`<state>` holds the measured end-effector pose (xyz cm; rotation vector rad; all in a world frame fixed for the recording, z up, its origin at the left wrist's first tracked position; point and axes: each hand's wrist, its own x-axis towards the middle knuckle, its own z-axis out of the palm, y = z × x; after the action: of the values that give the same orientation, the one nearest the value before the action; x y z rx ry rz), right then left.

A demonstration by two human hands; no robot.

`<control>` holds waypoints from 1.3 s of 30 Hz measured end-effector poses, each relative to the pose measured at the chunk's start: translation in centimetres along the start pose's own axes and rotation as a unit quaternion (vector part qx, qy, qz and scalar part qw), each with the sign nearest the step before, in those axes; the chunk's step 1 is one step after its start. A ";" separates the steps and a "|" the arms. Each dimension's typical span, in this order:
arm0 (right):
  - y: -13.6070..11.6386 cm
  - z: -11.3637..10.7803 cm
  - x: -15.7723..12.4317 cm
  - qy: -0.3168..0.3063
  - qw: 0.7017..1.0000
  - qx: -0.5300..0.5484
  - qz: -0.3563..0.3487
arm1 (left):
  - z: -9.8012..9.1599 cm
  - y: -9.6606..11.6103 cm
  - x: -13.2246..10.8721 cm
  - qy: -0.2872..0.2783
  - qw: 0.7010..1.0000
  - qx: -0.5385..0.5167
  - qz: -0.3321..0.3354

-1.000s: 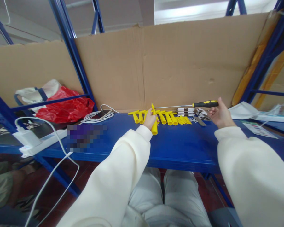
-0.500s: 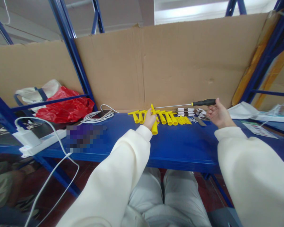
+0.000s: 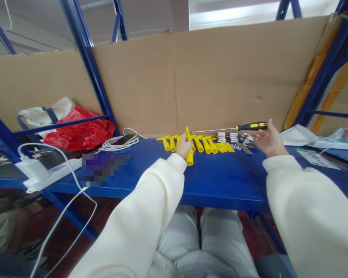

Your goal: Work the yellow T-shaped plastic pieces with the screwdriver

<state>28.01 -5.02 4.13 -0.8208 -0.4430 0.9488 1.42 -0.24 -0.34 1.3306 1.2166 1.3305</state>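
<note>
My left hand [image 3: 184, 146] is closed around a yellow T-shaped plastic piece [image 3: 189, 157], its hollow-looking wide end pointing toward me. At the end of its handle, my right hand [image 3: 269, 139] grips a long screwdriver [image 3: 250, 126] with the thumb and fingers. The screwdriver lies nearly level, and its thin metal shaft reaches left to the upper part of the yellow piece. Whether the tip is inside it cannot be made out. Behind my left hand lies a row of several similar yellow pieces [image 3: 199, 145] on the blue table [image 3: 220, 173].
Small yellow parts [image 3: 224, 147], white-and-black packs [image 3: 228, 137] and a flat grey metal piece [image 3: 245, 149] lie right of the row. A white cable coil [image 3: 118, 143], power strip [image 3: 55, 173] and red bag [image 3: 81, 129] are at left. Cardboard [image 3: 220, 77] stands behind.
The screwdriver's handle has turned, so its yellow patches now face me. The handle and my right hand have shifted slightly right. My left hand keeps its hold, nearly still.
</note>
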 end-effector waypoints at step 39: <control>0.4 -0.6 1.6 -0.049 0.997 -0.054 -0.024 | 0.0 0.4 -0.1 0.006 1.000 0.011 -0.009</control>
<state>29.02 -3.83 3.38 -0.8602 -0.5999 0.9296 1.41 -0.42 -0.01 1.3249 1.2517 1.3184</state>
